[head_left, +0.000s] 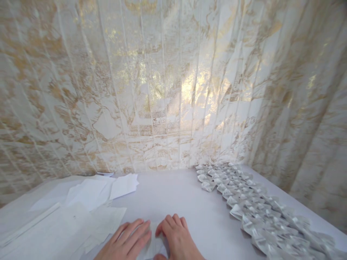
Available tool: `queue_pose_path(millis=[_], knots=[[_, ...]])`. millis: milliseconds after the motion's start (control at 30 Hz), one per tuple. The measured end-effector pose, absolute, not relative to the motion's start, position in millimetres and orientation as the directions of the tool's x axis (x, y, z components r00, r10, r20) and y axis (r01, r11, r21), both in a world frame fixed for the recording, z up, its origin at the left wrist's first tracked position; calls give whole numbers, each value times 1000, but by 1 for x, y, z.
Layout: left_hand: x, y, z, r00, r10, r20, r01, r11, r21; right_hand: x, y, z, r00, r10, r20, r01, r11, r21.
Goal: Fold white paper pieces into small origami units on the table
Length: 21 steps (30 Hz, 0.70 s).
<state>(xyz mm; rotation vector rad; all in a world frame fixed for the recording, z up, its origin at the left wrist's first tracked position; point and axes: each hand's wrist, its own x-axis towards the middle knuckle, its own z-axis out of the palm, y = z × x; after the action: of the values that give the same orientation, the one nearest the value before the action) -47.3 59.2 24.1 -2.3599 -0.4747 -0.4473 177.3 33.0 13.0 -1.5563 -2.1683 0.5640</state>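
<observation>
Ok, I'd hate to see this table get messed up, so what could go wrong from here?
The left hand is close to the loose white sheets, so a sideways sweep might scatter them. If the right hand swings outward, it could knock the folded silvery pieces out of their rows. The paper between the hands might crease unevenly if it slips.

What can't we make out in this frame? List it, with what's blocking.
Head view:
- Middle sheet: mostly covered by the left hand and right hand, near end cut off by the bottom edge; its full shape is unclear.
- Right fingertips: curled out of sight behind the hand itself.
- Silvery pieces: overlapping, far ones too small to count; near end cut off.
- Left papers: upper sheets hide lower ones.
</observation>
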Motion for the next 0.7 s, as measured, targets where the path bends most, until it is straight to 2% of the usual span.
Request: queue_pose_path(millis=[67, 133, 200, 300, 367, 433, 500, 600, 700], knots=[[-46, 61, 35, 898, 190, 396, 400, -725, -560, 177, 32, 13, -303, 947, 104, 778, 309, -548], [-44, 62, 36, 910, 198, 364, 372, -779, -506, 178, 30, 12, -298, 947, 121, 768, 313, -558], [-41, 62, 30, 897, 247, 367, 386, -842, -378, 179, 28, 11, -286, 947, 144, 754, 315, -576], [-36, 60, 19, 831, 314, 460, 405, -907, -114, 180, 27, 8, -277, 946, 167, 717, 320, -619], [-33, 57, 18, 834, 397, 383, 413, -910, 43, 181, 27, 7, -275, 945, 179, 690, 323, -648], [-29, 55, 21, 823, 506, 257, 475, -862, 177, 181, 28, 6, -260, 946, 191, 675, 320, -665], [-22, 53, 25, 697, 704, 138, 654, -703, 279, 180, 29, 7, -248, 948, 198, 673, 316, -669], [-10, 52, 29, 532, 846, 44, 800, -519, 301, 180, 27, 9, -235, 952, 197, 682, 306, -665], [-1, 50, 31, 491, 869, 66, 822, -487, 296, 181, 24, 13, -233, 951, 205, 688, 310, -657]])
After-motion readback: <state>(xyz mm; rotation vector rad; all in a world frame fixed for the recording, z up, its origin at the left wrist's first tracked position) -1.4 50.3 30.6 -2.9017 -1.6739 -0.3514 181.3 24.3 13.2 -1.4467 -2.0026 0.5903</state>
